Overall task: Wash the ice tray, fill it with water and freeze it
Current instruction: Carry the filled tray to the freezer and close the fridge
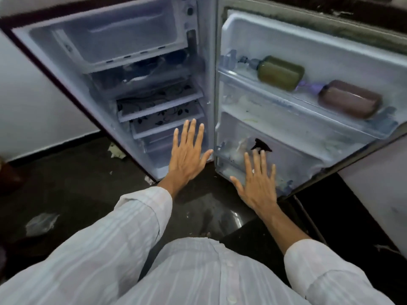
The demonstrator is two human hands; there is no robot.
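Head view, left hand (187,155) flat, fingers spread, right hand (258,182) likewise

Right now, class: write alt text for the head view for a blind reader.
Left hand and right hand spread open before an open fridge; a green bottle and a brown bottle sit in its door shelf.

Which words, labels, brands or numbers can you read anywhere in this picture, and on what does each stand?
No text can be read.
The olive bottle and the brown bottle in the fridge door show no legible label; the picture is blurred there.
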